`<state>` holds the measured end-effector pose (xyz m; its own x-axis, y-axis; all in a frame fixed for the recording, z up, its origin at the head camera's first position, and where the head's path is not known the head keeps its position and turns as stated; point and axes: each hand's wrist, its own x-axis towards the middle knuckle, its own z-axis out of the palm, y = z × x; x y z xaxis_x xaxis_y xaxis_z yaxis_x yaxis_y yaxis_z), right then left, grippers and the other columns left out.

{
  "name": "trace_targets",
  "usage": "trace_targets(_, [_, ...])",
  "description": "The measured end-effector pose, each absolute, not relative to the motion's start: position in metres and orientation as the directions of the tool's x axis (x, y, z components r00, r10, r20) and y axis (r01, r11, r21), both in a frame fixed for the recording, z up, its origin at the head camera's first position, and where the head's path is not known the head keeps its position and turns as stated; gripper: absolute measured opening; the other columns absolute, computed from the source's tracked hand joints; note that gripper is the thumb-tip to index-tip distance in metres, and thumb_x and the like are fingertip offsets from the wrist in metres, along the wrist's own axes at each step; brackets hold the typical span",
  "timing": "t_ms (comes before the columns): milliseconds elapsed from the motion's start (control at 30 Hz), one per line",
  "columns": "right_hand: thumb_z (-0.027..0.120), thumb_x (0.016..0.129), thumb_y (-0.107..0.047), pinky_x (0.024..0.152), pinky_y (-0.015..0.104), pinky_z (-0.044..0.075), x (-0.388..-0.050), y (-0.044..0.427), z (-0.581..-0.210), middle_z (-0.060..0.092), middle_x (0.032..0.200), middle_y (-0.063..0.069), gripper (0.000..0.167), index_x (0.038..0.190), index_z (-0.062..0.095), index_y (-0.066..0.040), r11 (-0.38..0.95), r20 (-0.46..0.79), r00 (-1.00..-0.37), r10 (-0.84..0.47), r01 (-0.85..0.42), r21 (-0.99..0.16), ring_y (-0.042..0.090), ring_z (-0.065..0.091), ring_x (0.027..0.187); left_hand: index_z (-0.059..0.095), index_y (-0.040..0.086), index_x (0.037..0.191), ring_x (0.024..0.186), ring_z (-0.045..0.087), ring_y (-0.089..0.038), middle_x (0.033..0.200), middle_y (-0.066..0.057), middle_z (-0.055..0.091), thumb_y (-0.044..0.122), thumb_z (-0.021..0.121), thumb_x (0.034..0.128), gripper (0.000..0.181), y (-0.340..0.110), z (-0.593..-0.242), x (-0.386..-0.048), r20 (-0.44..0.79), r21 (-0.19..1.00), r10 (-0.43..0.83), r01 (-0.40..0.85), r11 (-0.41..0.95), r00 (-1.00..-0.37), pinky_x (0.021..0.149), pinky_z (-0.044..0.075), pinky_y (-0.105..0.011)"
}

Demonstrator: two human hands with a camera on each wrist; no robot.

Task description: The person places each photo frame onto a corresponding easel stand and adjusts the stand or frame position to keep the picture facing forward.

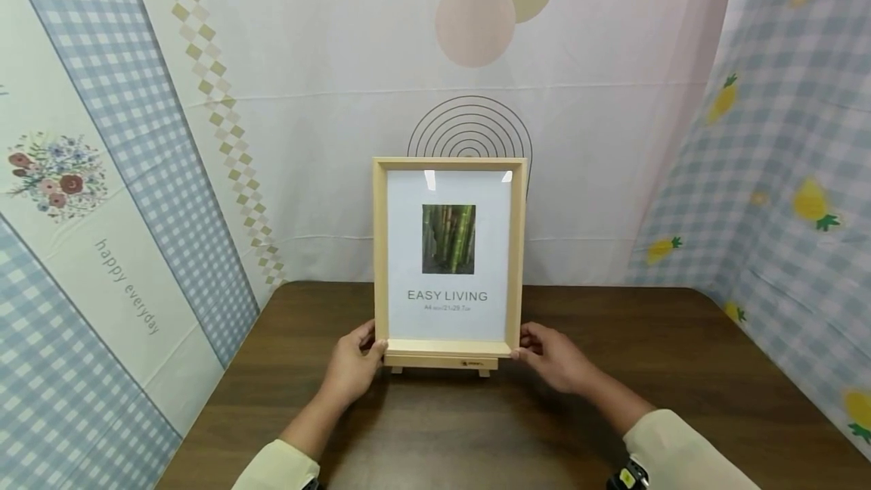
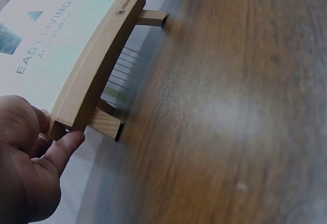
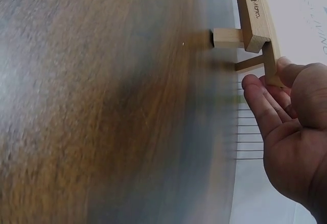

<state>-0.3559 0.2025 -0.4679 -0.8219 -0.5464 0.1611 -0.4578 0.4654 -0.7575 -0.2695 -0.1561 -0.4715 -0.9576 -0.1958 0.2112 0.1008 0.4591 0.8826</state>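
A light wooden picture frame (image 1: 449, 248) with a bamboo photo and the words EASY LIVING stands upright on a small wooden easel (image 1: 441, 362) at the table's middle. My left hand (image 1: 354, 361) grips its lower left corner, thumb in front and fingers behind. At the lower right corner, my right hand (image 1: 554, 358) holds the frame between thumb and fingers. In the left wrist view, a left fingertip touches the end of the easel's ledge (image 2: 102, 60). The right wrist view shows the easel's feet (image 3: 227, 38) on the table; most of the easel is hidden behind the frame.
The brown wooden table (image 1: 435, 437) has its back edge close to a pale patterned cloth (image 1: 340, 134). Checked cloths hang at the left (image 1: 116, 59) and the right (image 1: 769, 248). A black watch-like device (image 1: 629, 475) sits on the right wrist.
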Motion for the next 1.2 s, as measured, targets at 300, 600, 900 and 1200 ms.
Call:
trace_targets(300, [0.069, 0.099, -0.014, 0.076, 0.031, 0.057, -0.356, 0.208, -0.466, 0.068, 0.104, 0.006, 0.027, 0.120, 0.062, 0.002, 0.473, 0.141, -0.831, -0.538, -0.437, -0.765, 0.019, 0.066, 0.094, 0.049, -0.010, 0.145, 0.099, 0.070, -0.030, 0.124, -0.028, 0.066, 0.005, 0.064, 0.1005, 0.049, -0.150, -0.472, -0.270, 0.212, 0.884, -0.195, 0.103, 0.455, -0.958, 0.070, 0.059, -0.027])
trace_targets(600, [0.069, 0.099, -0.016, 0.076, 0.032, 0.057, -0.355, 0.214, -0.466, 0.068, 0.104, 0.006, 0.028, 0.119, 0.062, 0.003, 0.484, 0.135, -0.835, -0.534, -0.433, -0.761, 0.018, 0.066, 0.093, 0.049, -0.012, 0.144, 0.100, 0.070, -0.031, 0.123, -0.030, 0.065, 0.004, 0.064, 0.1000, 0.049, -0.145, -0.473, -0.270, 0.221, 0.887, -0.185, 0.119, 0.446, -0.957, 0.071, 0.060, -0.028])
trace_targets(900, [0.070, 0.099, -0.015, 0.074, 0.030, 0.057, -0.356, 0.219, -0.466, 0.067, 0.103, 0.006, 0.028, 0.119, 0.062, 0.003, 0.504, 0.107, -0.847, -0.521, -0.406, -0.762, 0.018, 0.065, 0.091, 0.049, -0.010, 0.146, 0.102, 0.069, -0.030, 0.126, -0.028, 0.065, 0.006, 0.064, 0.1008, 0.050, -0.141, -0.476, -0.273, 0.205, 0.891, -0.184, 0.105, 0.442, -0.961, 0.071, 0.059, -0.027])
trace_targets(1200, [0.066, 0.101, -0.012, 0.074, 0.030, 0.058, -0.356, 0.222, -0.465, 0.067, 0.104, 0.009, 0.029, 0.122, 0.059, 0.007, 0.448, 0.100, -0.828, -0.552, -0.395, -0.802, 0.020, 0.067, 0.093, 0.049, -0.010, 0.146, 0.102, 0.069, -0.030, 0.127, -0.028, 0.065, 0.007, 0.064, 0.1010, 0.050, -0.139, -0.473, -0.272, 0.202, 0.896, -0.181, 0.107, 0.431, -0.962, 0.071, 0.059, -0.027])
